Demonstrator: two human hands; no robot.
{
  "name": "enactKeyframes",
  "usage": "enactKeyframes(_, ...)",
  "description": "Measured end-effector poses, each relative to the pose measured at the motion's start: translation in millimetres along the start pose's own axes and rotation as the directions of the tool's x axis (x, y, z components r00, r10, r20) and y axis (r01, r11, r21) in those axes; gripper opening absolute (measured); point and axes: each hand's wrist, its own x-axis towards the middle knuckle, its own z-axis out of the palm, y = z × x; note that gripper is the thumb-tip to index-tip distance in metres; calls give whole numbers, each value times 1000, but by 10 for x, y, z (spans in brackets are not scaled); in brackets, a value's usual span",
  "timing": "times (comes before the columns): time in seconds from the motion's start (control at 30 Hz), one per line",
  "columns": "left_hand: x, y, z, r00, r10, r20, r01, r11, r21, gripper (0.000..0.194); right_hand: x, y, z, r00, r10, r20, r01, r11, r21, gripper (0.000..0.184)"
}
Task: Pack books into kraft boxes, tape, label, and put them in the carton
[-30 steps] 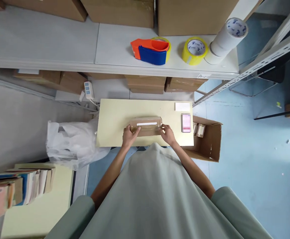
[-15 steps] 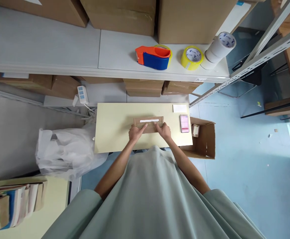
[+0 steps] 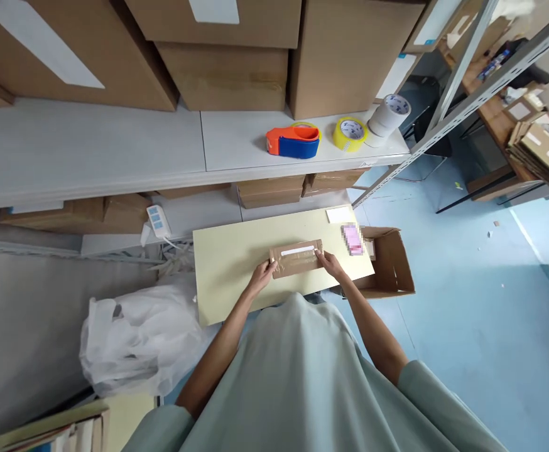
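Note:
A small flat cardboard box (image 3: 296, 264) with a white strip on top and shiny clear tape is between my hands above the cream table (image 3: 230, 254). My left hand (image 3: 261, 277) grips its left end, thumb on the top face. At the right end, my right hand (image 3: 331, 263) pinches the corner by the white strip. To the right of the box lies a pink, blurred-out item (image 3: 352, 240). Behind that is a white card or paper stack (image 3: 339, 215).
An open carton (image 3: 399, 263) stands below the table's right end. A white plastic bag (image 3: 137, 336) bulges at the left. The shelf in front carries an orange-blue tape dispenser (image 3: 293, 143), yellow tape (image 3: 350, 134), white rolls (image 3: 389, 116) and large boxes (image 3: 222, 72).
My view has tilted and turned. Both hands have shifted from the box's near edge to its two ends, and the box now sits slightly tilted, with its taped face showing more.

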Motion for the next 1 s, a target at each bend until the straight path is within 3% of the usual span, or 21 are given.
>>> enactKeyframes(0.1, -53, -82, -68, 996, 89, 12, -88, 996, -21, 29, -199, 94, -4, 998, -64, 0, 64, 996, 56, 54)
enactKeyframes(0.27, -109, -240, -31, 987, 120, -110, -114, 992, 58, 42, -375, 308, 87, 999, -43, -15, 44, 994, 97, 31)
enactKeyframes(0.37, -116, -310, 34, 993, 59, -102, -51, 996, 74, 46, -356, 402, 200, 1000, 12, -8, -11, 995, 102, 41)
enactKeyframes(0.47, -130, -365, 66, 993, -4, -118, 14, 996, 86, 45, -277, 494, 267, 997, 22, 74, -29, 995, 98, 52)
enactKeyframes(0.53, -151, -380, 61, 982, -36, -187, 53, 995, 87, 42, -198, 570, 242, 992, 23, 121, -33, 996, 80, 59)
enactKeyframes(0.6, -173, -355, 48, 939, -65, -337, 93, 993, 68, 34, -91, 655, 145, 992, 16, 124, -24, 998, 59, 60)
enactKeyframes(0.7, -163, -207, 58, 827, -31, -562, 75, 996, 56, 23, 129, 780, -117, 996, -52, 76, 49, 998, 41, 52)
enactKeyframes(0.83, 13, 219, 250, 743, 167, -648, -37, 977, 209, 18, 511, 908, -547, 990, -133, 42, 131, 991, 33, 41)
enactKeyframes(0.9, 171, 492, 450, 751, 242, -614, -92, 960, 266, 24, 711, 966, -744, 986, -158, 48, 157, 987, 41, 40)
enactKeyframes(1.0, 464, 883, 863, 824, 261, -503, -147, 956, 255, 35, 990, 1074, -999, 975, -221, 32, 219, 975, 35, 35)
